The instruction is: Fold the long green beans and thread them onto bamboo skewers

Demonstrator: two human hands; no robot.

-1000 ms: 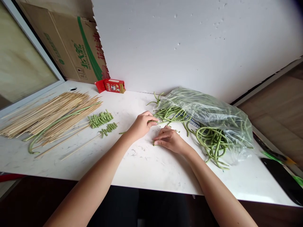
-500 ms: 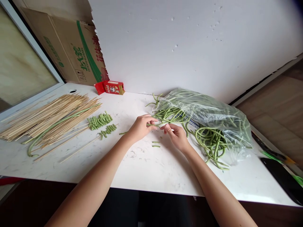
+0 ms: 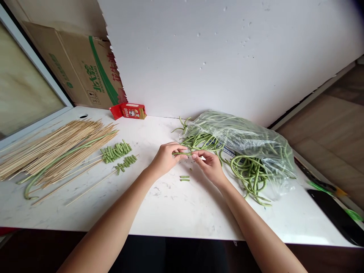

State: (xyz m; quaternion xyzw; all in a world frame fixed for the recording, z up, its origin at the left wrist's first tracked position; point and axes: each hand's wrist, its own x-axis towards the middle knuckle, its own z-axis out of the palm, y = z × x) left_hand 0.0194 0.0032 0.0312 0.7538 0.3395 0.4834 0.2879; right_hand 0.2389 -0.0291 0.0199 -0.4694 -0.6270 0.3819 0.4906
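Note:
A green long bean [image 3: 183,153] stretches between my two hands above the white table. My left hand [image 3: 165,158] is closed around it, pinching it between thumb and fingers. At the bean's right end, the thumb and fingertips of my right hand [image 3: 209,165] pinch it. Below the hands, short bean pieces [image 3: 184,179] lie side by side on the table. To the left are skewers threaded with rows of cut bean pieces [image 3: 116,151], and another skewer with a shorter row [image 3: 126,163].
Many bamboo skewers [image 3: 62,148] lie at left, a long bean across them. A clear plastic bag [image 3: 241,131] of beans lies at right, loose beans [image 3: 253,172] spilling out. A red box [image 3: 134,111] stands at the back; a black phone [image 3: 335,216] lies far right.
My right fingertips have closed on the bean's right end, where they were slightly apart from it. The bean's tail left of my left hand no longer shows. The view has shifted slightly.

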